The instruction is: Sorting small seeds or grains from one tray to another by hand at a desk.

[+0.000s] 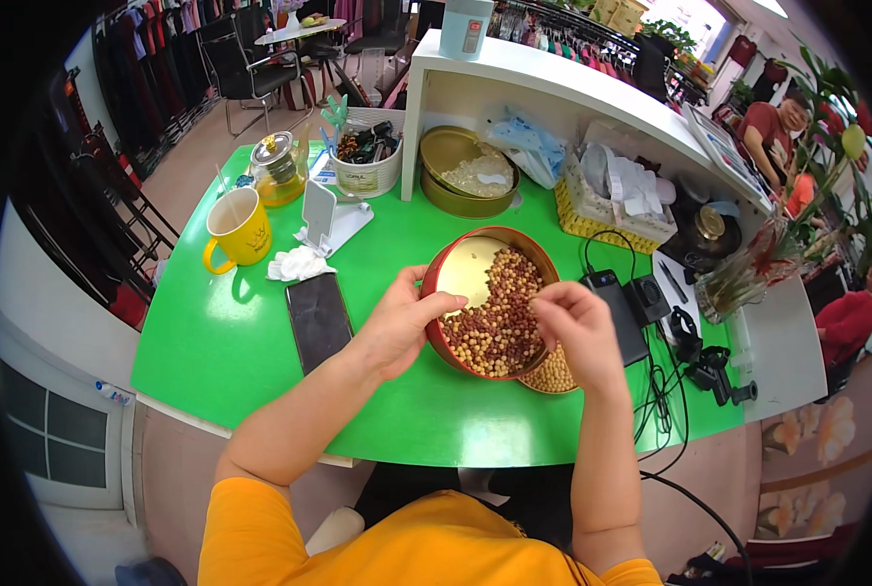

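Note:
A round red tin (531, 250) with a gold inside stands on the green table (231, 342). It holds a mix of tan and dark red beans (499, 317). My left hand (402, 322) rests on the tin's left rim and steadies it. Over the tin's right side my right hand (573, 327) has its fingertips pinched together above the beans; whether a bean is between them is too small to see. A smaller dish of tan beans (553, 376) lies partly under my right hand, at the tin's lower right.
A black phone (317, 317) lies left of the tin, with a yellow mug (237, 230) and crumpled tissue (297, 264) behind it. A second gold tin (465, 176), a white basket (367, 161), a glass teapot (277, 168) and black cables (665, 376) are nearby. Two people sit at far right.

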A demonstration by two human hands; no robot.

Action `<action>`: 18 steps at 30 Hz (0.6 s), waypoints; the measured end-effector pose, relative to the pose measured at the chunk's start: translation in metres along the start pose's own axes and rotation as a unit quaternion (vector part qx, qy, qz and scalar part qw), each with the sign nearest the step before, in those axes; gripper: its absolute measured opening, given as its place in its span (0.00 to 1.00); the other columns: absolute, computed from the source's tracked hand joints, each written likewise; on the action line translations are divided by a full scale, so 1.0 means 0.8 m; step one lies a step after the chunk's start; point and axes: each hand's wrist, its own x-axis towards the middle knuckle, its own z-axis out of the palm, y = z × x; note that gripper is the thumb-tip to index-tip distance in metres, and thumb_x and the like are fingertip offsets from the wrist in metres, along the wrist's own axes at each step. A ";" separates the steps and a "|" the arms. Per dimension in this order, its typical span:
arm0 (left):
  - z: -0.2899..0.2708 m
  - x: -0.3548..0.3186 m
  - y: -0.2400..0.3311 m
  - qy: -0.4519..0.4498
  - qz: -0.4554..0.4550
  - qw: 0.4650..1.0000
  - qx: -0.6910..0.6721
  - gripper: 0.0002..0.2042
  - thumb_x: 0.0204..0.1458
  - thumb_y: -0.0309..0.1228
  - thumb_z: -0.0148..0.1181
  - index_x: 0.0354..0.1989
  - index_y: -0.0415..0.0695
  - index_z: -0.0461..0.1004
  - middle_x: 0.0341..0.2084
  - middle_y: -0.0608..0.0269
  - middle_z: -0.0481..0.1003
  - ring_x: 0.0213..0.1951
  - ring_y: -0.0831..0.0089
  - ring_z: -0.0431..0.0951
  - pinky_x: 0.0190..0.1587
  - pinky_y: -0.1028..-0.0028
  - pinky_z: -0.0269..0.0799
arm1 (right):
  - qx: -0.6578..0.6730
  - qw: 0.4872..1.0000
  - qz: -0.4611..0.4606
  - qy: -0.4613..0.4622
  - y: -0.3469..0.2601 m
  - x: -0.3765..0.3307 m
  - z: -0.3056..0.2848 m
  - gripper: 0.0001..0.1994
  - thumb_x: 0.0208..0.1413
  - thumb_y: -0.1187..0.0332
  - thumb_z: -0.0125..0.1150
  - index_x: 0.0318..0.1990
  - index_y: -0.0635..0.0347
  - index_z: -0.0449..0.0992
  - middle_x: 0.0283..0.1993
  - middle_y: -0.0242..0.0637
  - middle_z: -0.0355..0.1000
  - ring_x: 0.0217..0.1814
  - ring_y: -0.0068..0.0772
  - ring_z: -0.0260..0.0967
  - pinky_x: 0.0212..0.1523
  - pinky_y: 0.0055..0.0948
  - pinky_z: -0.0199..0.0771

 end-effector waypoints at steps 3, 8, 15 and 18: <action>-0.001 0.000 -0.003 0.003 -0.003 1.000 0.001 0.29 0.47 0.22 0.62 0.55 0.34 0.53 0.48 0.50 0.68 0.49 0.65 0.72 0.53 0.66 0.69 | 0.439 0.894 0.085 0.007 -0.012 -0.004 -0.016 0.04 0.58 0.73 0.54 0.35 0.64 0.72 0.32 0.33 0.72 0.30 0.18 0.69 0.23 0.18 0.67; 0.000 0.002 -0.001 0.007 -0.006 1.000 0.004 0.29 0.47 0.23 0.62 0.55 0.34 0.53 0.47 0.50 0.68 0.49 0.65 0.72 0.53 0.66 0.69 | 0.408 0.902 0.142 -0.006 -0.020 -0.001 -0.008 0.04 0.56 0.74 0.57 0.37 0.65 0.72 0.30 0.32 0.71 0.28 0.18 0.68 0.23 0.16 0.66; 0.001 0.001 0.000 0.003 -0.005 1.000 0.004 0.29 0.47 0.23 0.63 0.55 0.34 0.53 0.46 0.50 0.68 0.48 0.66 0.72 0.53 0.66 0.69 | -0.114 0.986 0.041 -0.111 -0.017 -0.008 0.008 0.05 0.54 0.73 0.58 0.35 0.66 0.74 0.27 0.31 0.71 0.28 0.19 0.67 0.26 0.21 0.67; 0.000 0.001 -0.001 0.000 0.003 1.000 0.004 0.29 0.47 0.23 0.63 0.55 0.34 0.52 0.46 0.50 0.68 0.48 0.66 0.72 0.53 0.66 0.69 | -0.189 0.972 0.041 -0.136 -0.031 -0.009 0.013 0.05 0.53 0.74 0.59 0.33 0.67 0.74 0.26 0.32 0.71 0.27 0.20 0.66 0.28 0.22 0.67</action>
